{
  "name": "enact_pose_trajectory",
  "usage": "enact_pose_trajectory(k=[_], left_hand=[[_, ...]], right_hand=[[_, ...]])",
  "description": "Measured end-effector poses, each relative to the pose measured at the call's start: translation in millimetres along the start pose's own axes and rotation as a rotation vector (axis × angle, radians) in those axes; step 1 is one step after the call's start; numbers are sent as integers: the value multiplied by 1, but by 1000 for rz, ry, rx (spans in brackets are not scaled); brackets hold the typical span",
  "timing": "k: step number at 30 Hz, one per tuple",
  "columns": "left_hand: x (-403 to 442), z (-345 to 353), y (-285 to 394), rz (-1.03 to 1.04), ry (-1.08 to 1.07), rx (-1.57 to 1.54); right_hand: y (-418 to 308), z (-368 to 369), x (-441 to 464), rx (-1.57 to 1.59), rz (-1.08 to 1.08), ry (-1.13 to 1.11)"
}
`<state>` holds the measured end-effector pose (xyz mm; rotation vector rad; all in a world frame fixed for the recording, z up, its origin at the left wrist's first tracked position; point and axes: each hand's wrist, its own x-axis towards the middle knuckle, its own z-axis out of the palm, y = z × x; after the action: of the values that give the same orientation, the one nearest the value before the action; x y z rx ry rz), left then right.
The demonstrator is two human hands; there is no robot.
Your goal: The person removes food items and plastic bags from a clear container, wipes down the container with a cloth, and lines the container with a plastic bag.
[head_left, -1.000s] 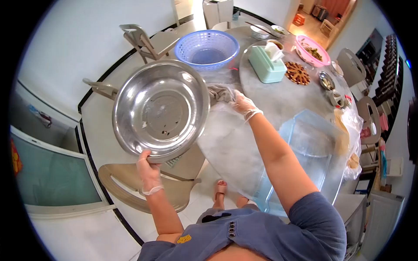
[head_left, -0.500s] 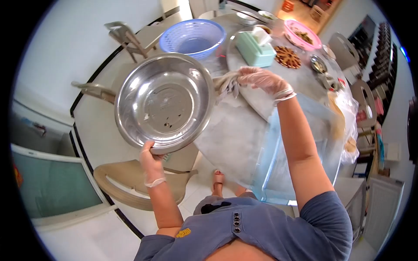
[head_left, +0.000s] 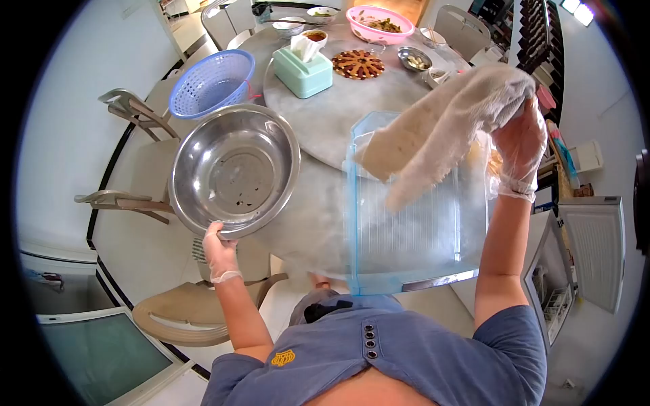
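Observation:
My left hand [head_left: 220, 252], in a clear plastic glove, grips the near rim of a steel basin [head_left: 247, 172]. The basin is tilted toward me, with a few dark bits on its bottom. Gloved as well, my right hand [head_left: 521, 145] is raised at the right and closed on a greyish-white cloth [head_left: 453, 122]. The cloth hangs out to the left, slightly blurred, above a clear blue-edged plastic drawer [head_left: 420, 237]. That drawer lies on the table's near side, close to my body.
Behind the basin stands a blue plastic basket [head_left: 213, 82]. On the round table's turntable [head_left: 284, 115] are a green tissue box [head_left: 302, 71], a patterned trivet [head_left: 359, 64] and a pink basin [head_left: 380, 28] of food. Chairs [head_left: 183, 318] stand at the left; an open fridge door [head_left: 592, 250] is at the right.
My right hand has moved right and up with the cloth, away from the basin, and the cloth has unfolded. The view has turned right; my left hand still holds the basin.

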<state>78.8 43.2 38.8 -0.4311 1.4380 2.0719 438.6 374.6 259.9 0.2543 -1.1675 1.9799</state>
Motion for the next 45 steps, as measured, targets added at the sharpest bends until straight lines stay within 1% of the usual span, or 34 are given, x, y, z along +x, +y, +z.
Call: enact_pose_trajectory(k=[1,3,4,7,8,10,11,13,14,16,17,19,20,22,23,25,26,27,29,30,31,33,34,35,36,37,39,41,42,43,45], left_hand=[[-2,4,-2,-16,25,-7],[-4,10,-7,-28,14,-5],[-4,12,-9,-37,2,-6],[0,10,-16,-30,-5,-8],[2,10,-17,-30,-5,-8],[4,9,-18,-52,13,3],[6,6,-18,-51,15,5],[13,-1,-20,-55,-76,16],[16,-3,-21,-54,-73,15],[16,-4,-21,-84,-98,23],[14,-3,-21,-79,-93,20],[-4,10,-16,-74,-40,45],[-17,15,-14,-69,-36,42],[-47,25,-14,-45,27,148],[-60,28,-22,-43,32,147],[-86,34,-40,418,225,546],[-104,43,-46,455,77,515],[-107,43,-59,592,-39,668],[-118,67,-74,781,-183,668],[-124,82,-76,654,-276,654],[-130,95,-78,524,-368,637],[-119,109,-107,757,-531,835],[-121,117,-112,756,-528,835],[-123,123,-117,640,-589,855],[-124,128,-120,524,-649,870],[-124,131,-125,524,-650,870],[-125,133,-133,935,-577,1067],[-128,134,-129,926,-600,1066],[-131,136,-125,888,-586,1106],[-133,137,-124,849,-570,1145],[-130,137,-125,865,-556,1158]], right_hand=[[-5,-4,-9,-37,66,73],[0,-20,-28,-207,118,302],[4,-25,-37,-303,174,260],[19,-37,-58,-388,380,356],[23,-43,-63,-388,380,357],[33,-55,-74,-477,461,448],[40,-61,-77,-475,462,448],[57,-72,-83,-830,621,546],[70,-87,-88,-829,622,543],[98,-111,-94,-971,623,277],[109,-117,-95,-969,623,269],[136,-109,-90,-1562,614,90],[148,-107,-91,-1558,611,84],[170,-101,-95,-1973,521,10],[175,-99,-94,-1970,520,6],[183,-93,-90,-2128,530,-48],[186,-91,-89,-2102,546,-67],[190,-90,-92,-2097,557,-75],[201,-87,-98,-2081,357,-247],[207,-87,-101,-2082,313,-275],[207,-81,-100,-2080,315,-276],[203,-71,-98,-2013,421,-315],[204,-73,-98,-2025,410,-312],[208,-75,-99,-2022,412,-315],[209,-75,-94,-2023,338,-227],[210,-76,-90,-2022,266,-136],[220,-71,-86,-2030,277,-116],[230,-63,-86,-1987,340,-468],[235,-59,-99,-1950,262,-490],[233,-55,-109,-1950,266,-487],[226,-49,-129,-1827,131,-677]])
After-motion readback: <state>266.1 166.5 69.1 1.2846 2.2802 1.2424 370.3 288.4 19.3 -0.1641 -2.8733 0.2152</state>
